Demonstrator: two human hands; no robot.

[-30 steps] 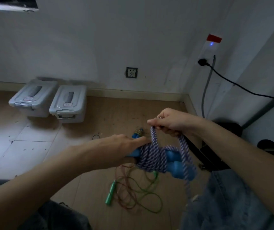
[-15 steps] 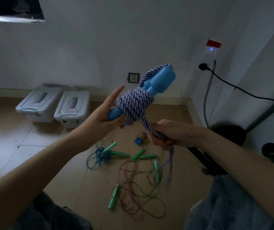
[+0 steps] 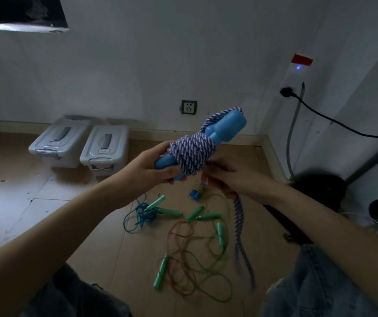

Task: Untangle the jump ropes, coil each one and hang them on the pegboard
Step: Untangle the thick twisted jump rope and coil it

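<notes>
Left hand [image 3: 151,167] grips the blue handles [image 3: 224,129] wrapped in purple-white rope [image 3: 192,154], right hand [image 3: 231,177] pinches the rope's loose tail just beside, mid-air above tangled green-handled ropes [image 3: 195,243] on the near floor [image 3: 114,259].

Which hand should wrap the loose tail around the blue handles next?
Right. The right hand already grips the dangling rope tail just below the coil, while the left hand is occupied holding the blue handles.
</notes>
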